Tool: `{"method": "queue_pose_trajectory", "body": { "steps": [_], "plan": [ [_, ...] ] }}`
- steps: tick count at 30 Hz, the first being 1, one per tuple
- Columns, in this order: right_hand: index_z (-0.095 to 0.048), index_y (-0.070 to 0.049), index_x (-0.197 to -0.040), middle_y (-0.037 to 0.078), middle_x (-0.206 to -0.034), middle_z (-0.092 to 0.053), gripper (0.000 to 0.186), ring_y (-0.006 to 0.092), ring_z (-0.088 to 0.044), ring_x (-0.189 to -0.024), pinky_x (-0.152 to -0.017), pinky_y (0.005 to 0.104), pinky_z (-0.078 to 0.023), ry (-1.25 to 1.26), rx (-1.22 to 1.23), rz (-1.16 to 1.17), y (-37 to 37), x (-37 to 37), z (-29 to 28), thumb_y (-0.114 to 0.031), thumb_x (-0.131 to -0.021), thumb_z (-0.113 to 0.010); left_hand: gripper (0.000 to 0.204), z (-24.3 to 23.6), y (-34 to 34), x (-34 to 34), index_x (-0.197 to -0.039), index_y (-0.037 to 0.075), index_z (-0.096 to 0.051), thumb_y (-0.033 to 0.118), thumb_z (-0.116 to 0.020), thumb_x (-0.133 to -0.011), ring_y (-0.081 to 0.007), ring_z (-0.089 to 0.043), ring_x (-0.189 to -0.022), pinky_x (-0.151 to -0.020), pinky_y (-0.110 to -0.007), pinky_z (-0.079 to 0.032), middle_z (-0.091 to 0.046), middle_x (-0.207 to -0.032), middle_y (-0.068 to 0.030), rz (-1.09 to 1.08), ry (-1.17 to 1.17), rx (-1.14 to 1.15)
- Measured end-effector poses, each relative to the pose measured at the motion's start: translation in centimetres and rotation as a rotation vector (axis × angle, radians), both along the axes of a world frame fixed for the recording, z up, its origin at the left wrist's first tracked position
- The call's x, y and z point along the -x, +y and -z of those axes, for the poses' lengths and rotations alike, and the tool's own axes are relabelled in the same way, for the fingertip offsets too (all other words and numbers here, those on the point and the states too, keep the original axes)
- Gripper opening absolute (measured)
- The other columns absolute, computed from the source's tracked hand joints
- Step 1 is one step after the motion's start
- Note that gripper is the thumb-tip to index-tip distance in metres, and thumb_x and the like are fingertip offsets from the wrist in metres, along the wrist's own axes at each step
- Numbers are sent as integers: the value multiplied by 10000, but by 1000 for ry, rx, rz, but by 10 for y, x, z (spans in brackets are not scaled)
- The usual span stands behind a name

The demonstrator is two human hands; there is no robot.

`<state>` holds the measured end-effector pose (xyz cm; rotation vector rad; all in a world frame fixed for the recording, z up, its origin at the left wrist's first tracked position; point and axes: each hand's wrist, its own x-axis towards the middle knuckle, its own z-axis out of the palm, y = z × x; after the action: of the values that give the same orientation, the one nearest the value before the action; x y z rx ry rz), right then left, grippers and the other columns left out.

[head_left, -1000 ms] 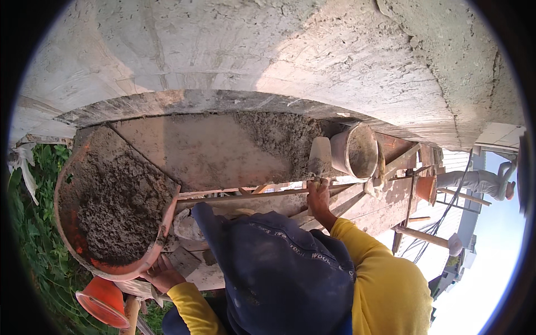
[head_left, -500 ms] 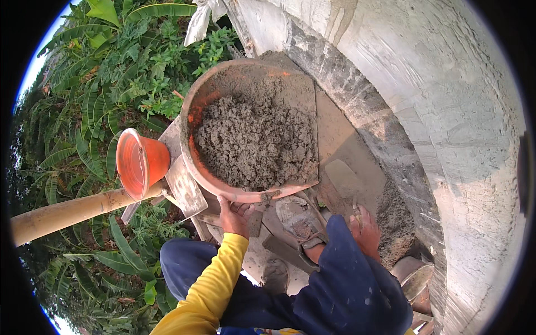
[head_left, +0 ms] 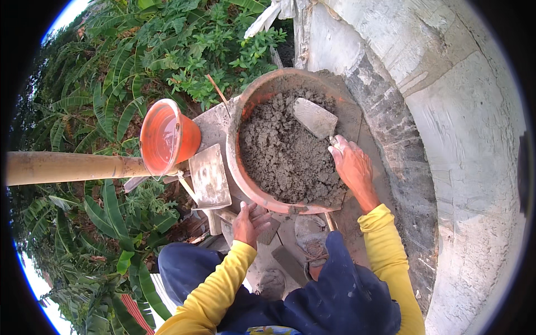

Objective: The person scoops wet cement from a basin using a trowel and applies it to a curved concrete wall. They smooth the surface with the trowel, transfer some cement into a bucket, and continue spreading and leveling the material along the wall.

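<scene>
My right hand [head_left: 352,170] grips the handle of a trowel [head_left: 315,117], whose pale, mortar-smeared blade lies on the upper right of the grey mortar [head_left: 282,159] inside a worn orange tub [head_left: 248,187]. My left hand [head_left: 250,223] is just below the tub's near rim, fingers apart, nothing held in it. To its upper left rests a flat rectangular plastering tool [head_left: 207,177] smeared with mortar. An orange bucket [head_left: 188,135] with liquid in it stands left of the tub.
A curved concrete wall [head_left: 463,167] fills the right side. A bamboo pole [head_left: 67,166] runs leftward at bucket height, with dense plants [head_left: 111,78] below the platform edge. Mortar-crusted boards [head_left: 285,237], a small dark block [head_left: 287,262] and my shod foot lie below the tub.
The view has swung toward the tub. My right hand has brought the trowel from the mortar-covered ledge into the tub, and my left hand has come away from the tub's rim.
</scene>
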<state>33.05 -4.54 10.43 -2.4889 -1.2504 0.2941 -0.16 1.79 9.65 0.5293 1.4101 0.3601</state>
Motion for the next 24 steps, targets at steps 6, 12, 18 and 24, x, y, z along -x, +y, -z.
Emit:
{"method": "queue_pose_trajectory", "body": {
  "steps": [6,12,18,24],
  "plan": [
    [-666,-25,-1403,251,-1255,-733,461,452,-702,-1139,-949,495,-557,196,54,7,-50,30,-15,-333,-1061,-647,428,-38,84,55,-1347,78,-596,392,-680,-1069,-195,-718,-841,-706,-325,-593,-682,-1031,-64,-436,37,-463],
    [-654,7,-1403,262,-1194,-753,479,424,-730,-1124,-966,451,-548,448,-147,155,-86,61,18,-322,-1055,-666,866,-17,209,85,-1595,-38,-295,472,-714,-1035,-449,-489,-1456,-1173,-530,-518,-368,-1608,-294,-756,-359,-209],
    [-652,3,-1410,220,-1132,-768,483,319,-737,-1053,-961,406,-545,646,-159,276,-110,62,39,-318,-1050,-675,547,27,261,63,-1472,-24,-432,291,-652,-1083,-468,-527,-1361,-1157,-601,-524,-431,-1491,-275,-845,-476,-293],
    [-656,-11,-1422,86,-967,-732,469,149,-658,-776,-727,321,-528,724,-175,402,-125,63,39,-295,-1050,-689,522,-47,237,49,-1383,-68,-496,226,-710,-1009,-417,-617,-1243,-1068,-517,-587,-516,-1373,-280,-917,199,-176]
  ]
}}
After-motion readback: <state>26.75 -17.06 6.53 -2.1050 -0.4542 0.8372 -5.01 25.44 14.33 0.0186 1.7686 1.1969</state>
